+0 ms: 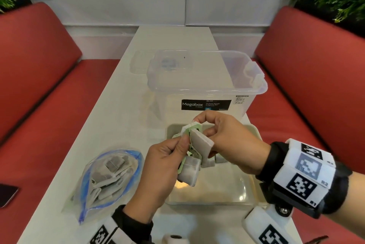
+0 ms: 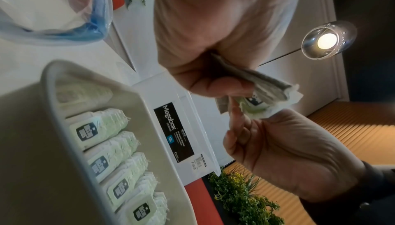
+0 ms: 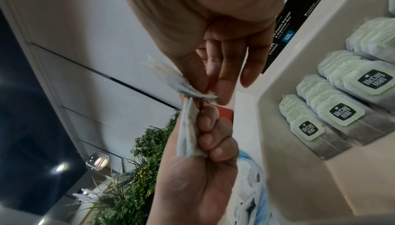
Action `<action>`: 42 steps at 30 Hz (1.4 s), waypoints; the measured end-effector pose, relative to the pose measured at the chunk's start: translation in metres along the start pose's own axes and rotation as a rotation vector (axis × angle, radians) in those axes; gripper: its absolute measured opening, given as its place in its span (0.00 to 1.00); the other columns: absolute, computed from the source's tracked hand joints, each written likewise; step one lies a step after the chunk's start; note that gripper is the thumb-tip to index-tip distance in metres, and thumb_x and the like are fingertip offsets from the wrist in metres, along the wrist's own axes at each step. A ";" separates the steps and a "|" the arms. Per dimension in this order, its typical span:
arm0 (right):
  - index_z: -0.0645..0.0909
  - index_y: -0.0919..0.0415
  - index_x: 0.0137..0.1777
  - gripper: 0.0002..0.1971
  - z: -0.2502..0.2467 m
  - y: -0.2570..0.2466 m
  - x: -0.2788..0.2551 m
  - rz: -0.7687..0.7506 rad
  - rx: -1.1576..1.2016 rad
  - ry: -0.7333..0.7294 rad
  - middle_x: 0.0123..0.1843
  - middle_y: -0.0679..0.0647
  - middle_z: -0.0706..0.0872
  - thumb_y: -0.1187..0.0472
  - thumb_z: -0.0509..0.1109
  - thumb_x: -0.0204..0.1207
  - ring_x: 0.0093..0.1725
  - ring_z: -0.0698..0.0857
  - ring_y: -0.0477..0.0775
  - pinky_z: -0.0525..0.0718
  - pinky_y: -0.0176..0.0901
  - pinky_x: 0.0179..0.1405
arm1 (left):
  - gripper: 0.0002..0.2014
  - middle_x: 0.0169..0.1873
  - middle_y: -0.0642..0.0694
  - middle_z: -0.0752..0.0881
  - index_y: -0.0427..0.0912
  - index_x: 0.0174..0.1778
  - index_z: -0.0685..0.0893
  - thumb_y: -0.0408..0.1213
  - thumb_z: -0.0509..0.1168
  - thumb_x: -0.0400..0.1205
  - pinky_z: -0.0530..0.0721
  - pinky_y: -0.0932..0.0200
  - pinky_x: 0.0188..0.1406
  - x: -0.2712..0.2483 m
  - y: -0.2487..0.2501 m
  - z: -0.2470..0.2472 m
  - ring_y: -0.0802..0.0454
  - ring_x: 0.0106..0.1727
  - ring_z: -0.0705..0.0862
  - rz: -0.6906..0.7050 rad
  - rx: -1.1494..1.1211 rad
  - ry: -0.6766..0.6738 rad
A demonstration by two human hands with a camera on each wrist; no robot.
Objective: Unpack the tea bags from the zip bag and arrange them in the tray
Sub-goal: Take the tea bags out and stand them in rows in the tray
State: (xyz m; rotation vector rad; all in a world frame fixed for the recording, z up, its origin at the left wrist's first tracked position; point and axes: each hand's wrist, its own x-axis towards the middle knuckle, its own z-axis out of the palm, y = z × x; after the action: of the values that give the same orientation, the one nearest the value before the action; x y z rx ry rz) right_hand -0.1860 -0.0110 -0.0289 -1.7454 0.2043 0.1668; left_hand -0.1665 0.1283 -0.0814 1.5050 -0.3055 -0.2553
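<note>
Item: tea bags (image 1: 192,146), a soft papery clump with pale green tags, held above the tray (image 1: 253,190) at frame centre. My left hand (image 1: 162,166) curls its fingers round the lower bags; my right hand (image 1: 227,141) pinches the upper ones (a flat grey stack). Tray: smooth, beige, rounded rim, near half bare; filed rows (image 3: 333,120) along its far edge. Zip bag (image 1: 106,180), crinkled clear plastic, blue seal, gapes open at lower left. Clear storage box (image 1: 205,85) just behind the tray.
</note>
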 end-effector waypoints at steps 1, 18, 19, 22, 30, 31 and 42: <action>0.80 0.61 0.49 0.11 0.000 0.001 0.000 0.004 0.015 -0.002 0.26 0.57 0.83 0.76 0.71 0.72 0.24 0.78 0.52 0.77 0.37 0.24 | 0.29 0.32 0.37 0.78 0.24 0.42 0.83 0.54 0.60 0.73 0.72 0.57 0.36 0.000 -0.001 -0.001 0.50 0.36 0.72 -0.014 0.013 -0.016; 0.84 0.66 0.41 0.04 0.000 0.010 0.020 -0.031 0.068 0.245 0.29 0.60 0.82 0.74 0.72 0.71 0.25 0.79 0.50 0.82 0.39 0.28 | 0.22 0.20 0.54 0.79 0.61 0.44 0.78 0.59 0.72 0.56 0.73 0.76 0.27 -0.006 0.000 0.002 0.65 0.27 0.79 0.099 0.248 0.091; 0.85 0.65 0.41 0.04 0.002 0.012 0.021 -0.067 0.003 0.267 0.29 0.59 0.83 0.73 0.73 0.70 0.26 0.79 0.50 0.82 0.41 0.30 | 0.21 0.21 0.55 0.81 0.62 0.42 0.77 0.60 0.71 0.56 0.73 0.76 0.27 -0.005 0.001 0.003 0.66 0.28 0.80 0.086 0.271 0.109; 0.86 0.56 0.37 0.07 0.007 0.014 0.022 -0.163 -0.210 0.331 0.27 0.49 0.83 0.70 0.74 0.68 0.28 0.79 0.43 0.80 0.33 0.33 | 0.17 0.27 0.60 0.85 0.59 0.38 0.80 0.64 0.67 0.59 0.75 0.76 0.29 -0.001 0.002 0.000 0.67 0.34 0.83 0.058 0.293 0.143; 0.86 0.52 0.36 0.06 0.002 0.014 0.023 -0.198 -0.299 0.265 0.26 0.46 0.84 0.64 0.77 0.70 0.27 0.83 0.43 0.85 0.37 0.35 | 0.14 0.20 0.52 0.81 0.49 0.26 0.83 0.44 0.65 0.79 0.71 0.71 0.21 0.002 0.000 -0.021 0.63 0.23 0.76 0.033 0.407 0.217; 0.86 0.53 0.36 0.05 0.000 0.013 0.022 -0.178 -0.301 0.247 0.27 0.47 0.85 0.62 0.77 0.71 0.27 0.84 0.44 0.86 0.38 0.35 | 0.14 0.21 0.52 0.82 0.50 0.26 0.83 0.44 0.65 0.79 0.73 0.69 0.22 0.001 0.001 -0.025 0.63 0.22 0.77 0.031 0.411 0.220; 0.88 0.62 0.42 0.07 -0.020 0.011 0.021 -0.021 -0.361 0.127 0.24 0.47 0.79 0.57 0.74 0.74 0.23 0.79 0.47 0.79 0.39 0.28 | 0.10 0.21 0.44 0.77 0.46 0.36 0.87 0.41 0.63 0.81 0.70 0.65 0.14 0.002 0.006 -0.045 0.53 0.21 0.74 -0.002 0.126 0.271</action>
State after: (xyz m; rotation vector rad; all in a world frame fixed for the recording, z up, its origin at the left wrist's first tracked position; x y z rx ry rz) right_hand -0.1685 -0.0336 -0.0400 -2.1192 0.2600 0.0801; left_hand -0.1485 0.1702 -0.0775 1.6419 -0.1047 -0.0315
